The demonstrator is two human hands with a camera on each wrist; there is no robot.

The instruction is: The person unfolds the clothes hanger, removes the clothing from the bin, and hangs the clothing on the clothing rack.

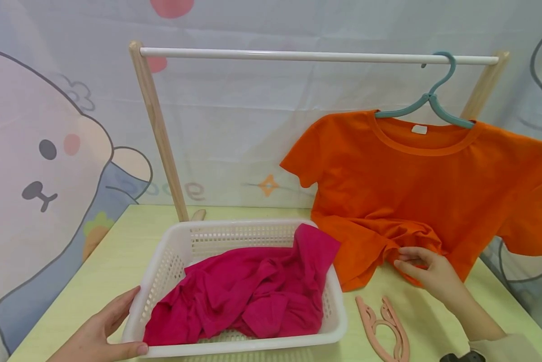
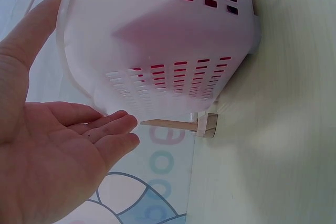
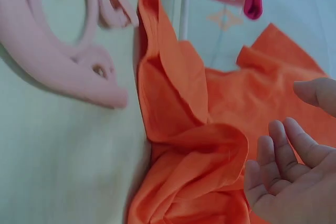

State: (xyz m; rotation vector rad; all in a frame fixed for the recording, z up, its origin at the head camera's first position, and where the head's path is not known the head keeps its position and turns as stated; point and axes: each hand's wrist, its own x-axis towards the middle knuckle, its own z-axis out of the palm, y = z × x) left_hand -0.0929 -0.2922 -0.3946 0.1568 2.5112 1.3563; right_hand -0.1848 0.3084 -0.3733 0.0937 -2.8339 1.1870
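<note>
An orange T-shirt (image 1: 388, 181) hangs on a blue-green hanger (image 1: 451, 118), its lower part bunched on the tabletop. My right hand (image 1: 433, 274) is beside the bunched hem; in the right wrist view its loosely bent fingers (image 3: 283, 153) and thumb are apart with nothing between them. On the left, my left hand (image 1: 101, 332) spans the near left corner of a white basket (image 1: 234, 347), thumb and fairly straight fingers touching its rim. Inside the basket lies a crumpled magenta cloth garment (image 1: 252, 291). A pink folding hanger (image 1: 384, 329) lies folded below my right hand.
The hanger hooks over the white rail (image 1: 298, 55) of a rack with wooden posts (image 1: 159, 130) behind the basket. The pale yellow table (image 1: 94, 271) meets a printed cloth backdrop (image 1: 234, 151) at its back. A dark object (image 1: 462, 357) shows near my right sleeve.
</note>
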